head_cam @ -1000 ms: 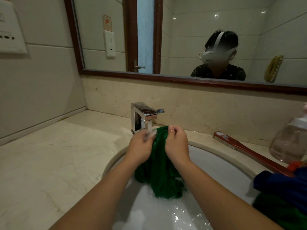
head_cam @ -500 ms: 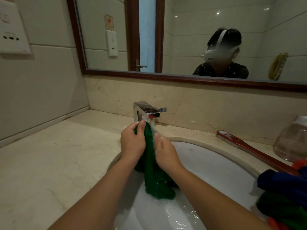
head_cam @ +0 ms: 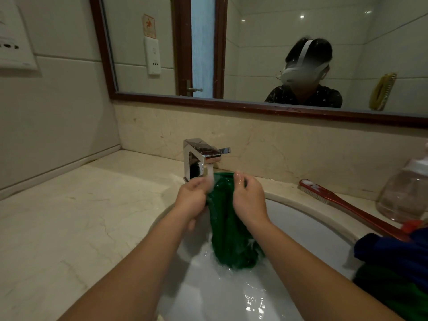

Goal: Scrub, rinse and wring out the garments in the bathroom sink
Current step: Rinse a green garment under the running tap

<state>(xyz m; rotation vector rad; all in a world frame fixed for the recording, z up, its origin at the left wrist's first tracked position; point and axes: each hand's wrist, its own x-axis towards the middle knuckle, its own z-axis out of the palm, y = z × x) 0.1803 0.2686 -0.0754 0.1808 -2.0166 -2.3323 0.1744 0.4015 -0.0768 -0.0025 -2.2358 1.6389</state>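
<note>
A: Big picture, the sink (head_cam: 301,218): the green garment (head_cam: 228,228) hangs into it, top edge under the running tap (head_cam: 199,156).

B: Hands bunched together a moment ago, now apart again. I'd call that rinsing, mid-rub.

A: Both the left hand (head_cam: 191,200) and right hand (head_cam: 249,200) have fingers pinching that edge.

B: Count: one tap, one brush (head_cam: 342,205), one bottle (head_cam: 407,198), one blue-and-green pile (head_cam: 393,256) on the right.

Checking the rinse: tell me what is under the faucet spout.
Water runs from the faucet onto the top edge of the green garment, gripped by the left hand and right hand over the sink. The garment hides the sink surface below it.
</note>
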